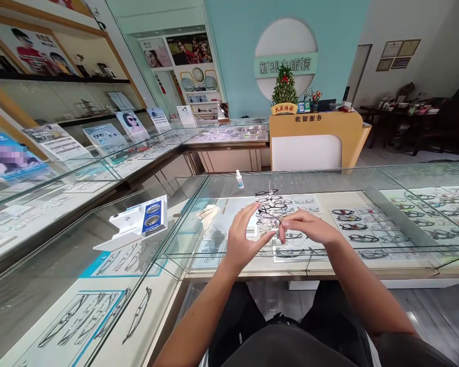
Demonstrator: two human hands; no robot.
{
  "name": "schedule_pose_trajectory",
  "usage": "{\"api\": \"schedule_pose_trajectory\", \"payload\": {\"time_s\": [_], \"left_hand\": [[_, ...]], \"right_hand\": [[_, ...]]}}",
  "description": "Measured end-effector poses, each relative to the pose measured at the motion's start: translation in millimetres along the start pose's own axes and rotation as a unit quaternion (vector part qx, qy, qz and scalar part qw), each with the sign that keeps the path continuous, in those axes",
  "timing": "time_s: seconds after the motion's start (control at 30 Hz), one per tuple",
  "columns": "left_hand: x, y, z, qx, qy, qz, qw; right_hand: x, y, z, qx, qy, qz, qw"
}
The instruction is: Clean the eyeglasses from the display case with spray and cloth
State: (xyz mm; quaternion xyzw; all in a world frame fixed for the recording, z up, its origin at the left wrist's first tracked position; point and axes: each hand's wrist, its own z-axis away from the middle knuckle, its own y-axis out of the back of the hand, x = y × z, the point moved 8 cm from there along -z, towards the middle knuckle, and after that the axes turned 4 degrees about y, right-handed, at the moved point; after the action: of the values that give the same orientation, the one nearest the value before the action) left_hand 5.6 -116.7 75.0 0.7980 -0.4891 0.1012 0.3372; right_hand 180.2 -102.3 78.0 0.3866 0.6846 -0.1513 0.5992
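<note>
My right hand (306, 225) is closed in a pinch on a pair of eyeglasses (276, 220) with a thin dark frame, held above the glass counter. Its outline blends with the frames behind it, so I cannot make out the whole pair. Just left of it, my left hand (243, 239) is open in a C shape, thumb and fingers apart, and seems to hold nothing. Beyond the hands, a stack of eyeglasses (268, 193) stands on the counter top. A small white spray bottle (239, 179) is upright behind, and a crumpled beige cloth (208, 216) lies to the left.
The glass display counter (344, 178) holds rows of eyeglasses (363, 238) beneath its top. To the left, a white and blue display box (141, 221) rests on the adjoining glass case. Farther back are a yellow cashier desk (317, 127) and a wall of shelves.
</note>
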Motion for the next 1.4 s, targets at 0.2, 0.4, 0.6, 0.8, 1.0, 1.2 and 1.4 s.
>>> {"api": "schedule_pose_trajectory", "payload": {"time_s": [0.2,0.4,0.6,0.8,1.0,1.2,1.4], "left_hand": [[3.1,-0.5,1.7,0.015,0.014,0.005,1.000],[0.0,20.4,0.2,0.105,0.048,-0.020,0.993],[-4.6,33.3,0.6,0.176,0.065,-0.050,0.981],[-7.2,32.0,2.7,0.177,0.073,-0.037,0.981],[-14.9,28.0,4.3,0.161,0.111,-0.001,0.981],[-23.3,22.7,6.6,0.144,0.145,0.039,0.978],[-31.3,14.8,10.3,0.127,0.190,0.095,0.969]], "right_hand": [[-2.3,2.3,7.1,0.017,-0.005,0.020,1.000],[0.6,30.4,34.8,0.277,-0.011,0.119,0.953],[17.9,30.1,51.1,0.433,-0.029,0.084,0.897],[20.0,24.9,44.8,0.450,-0.023,0.045,0.892],[21.2,21.7,38.0,0.444,-0.007,0.006,0.896],[34.9,19.7,34.0,0.439,0.009,-0.055,0.897],[42.2,17.6,34.5,0.443,0.013,-0.097,0.891]]}}
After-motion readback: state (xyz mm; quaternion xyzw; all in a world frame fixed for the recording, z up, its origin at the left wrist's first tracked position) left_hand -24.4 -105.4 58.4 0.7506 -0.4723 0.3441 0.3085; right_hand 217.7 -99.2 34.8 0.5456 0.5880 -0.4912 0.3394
